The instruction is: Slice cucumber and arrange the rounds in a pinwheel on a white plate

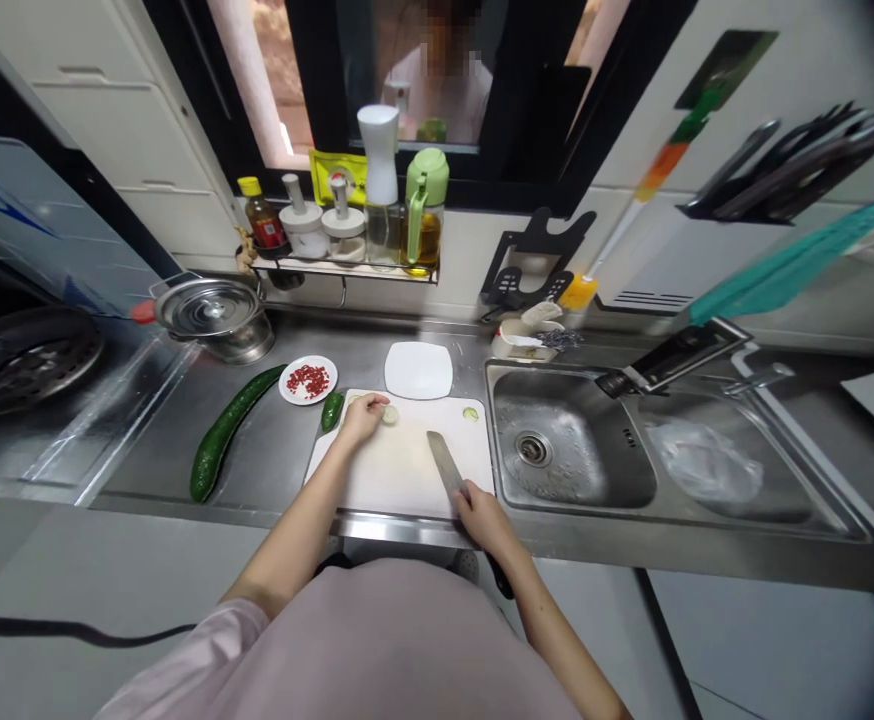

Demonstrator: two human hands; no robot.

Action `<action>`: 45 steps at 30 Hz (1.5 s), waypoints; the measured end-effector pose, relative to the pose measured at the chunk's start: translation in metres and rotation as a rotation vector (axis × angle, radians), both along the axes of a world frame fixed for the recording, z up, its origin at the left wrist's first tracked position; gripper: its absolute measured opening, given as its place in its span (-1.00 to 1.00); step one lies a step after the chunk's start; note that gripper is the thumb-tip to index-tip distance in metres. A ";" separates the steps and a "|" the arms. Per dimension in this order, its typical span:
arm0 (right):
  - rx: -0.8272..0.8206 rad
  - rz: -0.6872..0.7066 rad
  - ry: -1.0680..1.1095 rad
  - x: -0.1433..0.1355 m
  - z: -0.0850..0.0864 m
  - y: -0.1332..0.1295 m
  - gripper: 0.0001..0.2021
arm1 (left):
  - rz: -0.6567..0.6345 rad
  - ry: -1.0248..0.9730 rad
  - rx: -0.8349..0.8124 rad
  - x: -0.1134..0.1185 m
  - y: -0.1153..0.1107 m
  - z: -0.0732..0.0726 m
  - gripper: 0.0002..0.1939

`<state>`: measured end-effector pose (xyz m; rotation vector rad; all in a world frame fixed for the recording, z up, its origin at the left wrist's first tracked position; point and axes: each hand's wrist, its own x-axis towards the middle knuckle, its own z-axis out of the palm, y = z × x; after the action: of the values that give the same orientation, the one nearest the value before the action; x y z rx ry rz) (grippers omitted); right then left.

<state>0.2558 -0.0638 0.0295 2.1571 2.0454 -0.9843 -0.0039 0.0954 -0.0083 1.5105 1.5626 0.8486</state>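
My right hand [480, 512] is closed on the handle of a knife [446, 464], whose blade points up and to the left over the white cutting board [399, 480]. At the board's upper left, my left hand [364, 418] has its fingers bent together beside a pale round slice [390, 415]; what it holds, if anything, is too small to tell. A short green cucumber piece [332, 411] lies at the board's left edge. Another small green-edged slice [470, 413] rests near the board's upper right corner. Above the board sits a white square plate [418, 370].
A long cucumber [231, 435] and a plate of red pieces [308, 381] are on the left counter, with a lidded pot [216, 318] behind. To the right is a sink [576, 440]. A rack of bottles [347, 265] hangs on the wall behind.
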 end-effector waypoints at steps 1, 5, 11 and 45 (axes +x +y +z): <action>-0.001 -0.002 -0.002 -0.001 0.001 0.000 -0.77 | -0.038 -0.023 -0.007 0.001 -0.002 -0.002 -0.72; -0.020 -0.015 -0.001 -0.003 0.007 -0.001 -0.76 | -0.184 0.003 -0.042 0.008 -0.014 -0.011 -0.73; -0.059 -0.007 -0.013 -0.005 0.013 -0.003 -0.76 | -0.275 0.198 -0.063 0.020 -0.030 -0.011 -0.75; -0.005 0.257 -0.236 -0.046 0.029 -0.001 -0.72 | -0.005 0.386 -0.193 0.017 -0.040 -0.011 -0.80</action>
<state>0.2094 -0.0653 0.0581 1.8417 2.1286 -0.6692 0.0128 0.0557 -0.0197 1.5986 1.8548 0.4008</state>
